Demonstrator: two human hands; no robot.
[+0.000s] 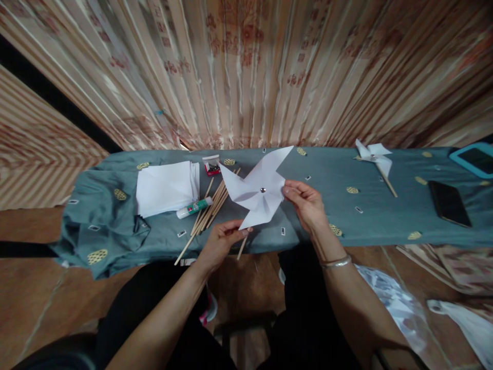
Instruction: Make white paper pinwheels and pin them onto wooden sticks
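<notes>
A white paper pinwheel (252,186) with a shiny metal pin at its centre is held up over the table between my two hands. With thumb and fingers my right hand (307,204) pinches its right-hand blade. At the lower blade tip, my left hand (226,238) is closed, its fingertips against the paper. A wooden stick (242,247) juts out below those fingertips; how far it runs behind the pinwheel is hidden. Left of the pinwheel lie several loose wooden sticks (210,209), with a green and white glue stick (194,207) across them.
A stack of white paper (165,187) lies at the left, near a small red box of pins (211,165). Farther right are another pinwheel on a stick (379,156), a black phone (449,203) and a blue-framed device (475,158). A green cloth (370,226) covers the narrow table; a curtain (246,77) hangs behind.
</notes>
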